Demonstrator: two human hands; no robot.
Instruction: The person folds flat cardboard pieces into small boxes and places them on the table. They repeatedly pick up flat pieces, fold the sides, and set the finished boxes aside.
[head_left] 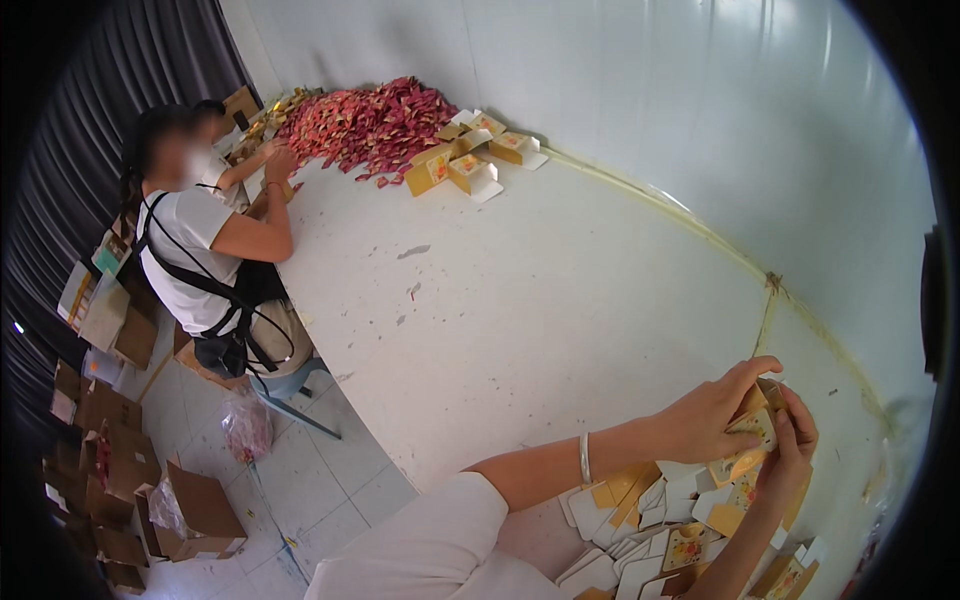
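Both my hands are at the table's right end, closed round one small yellow carton [757, 428] with a flowery print. My left hand [712, 412] grips it from the left side, its fingers reaching over the top and front. My right hand [790, 448] wraps its right side, fingers near the upper edge. Part of the carton is covered by the fingers, so its flaps cannot be made out well. Just below lies a heap of flat, unfolded cartons [640, 578], white and yellow, partly hidden behind my right forearm. A silvery bracelet [585, 458] circles my left wrist.
A large pile of red packets [385, 125] lies at the table's far end, beside several open yellow boxes [470, 165]. Another person [200, 250] sits at the left edge, someone else beyond. Cardboard boxes [205, 510] and a plastic bag [247, 425] stand on the floor.
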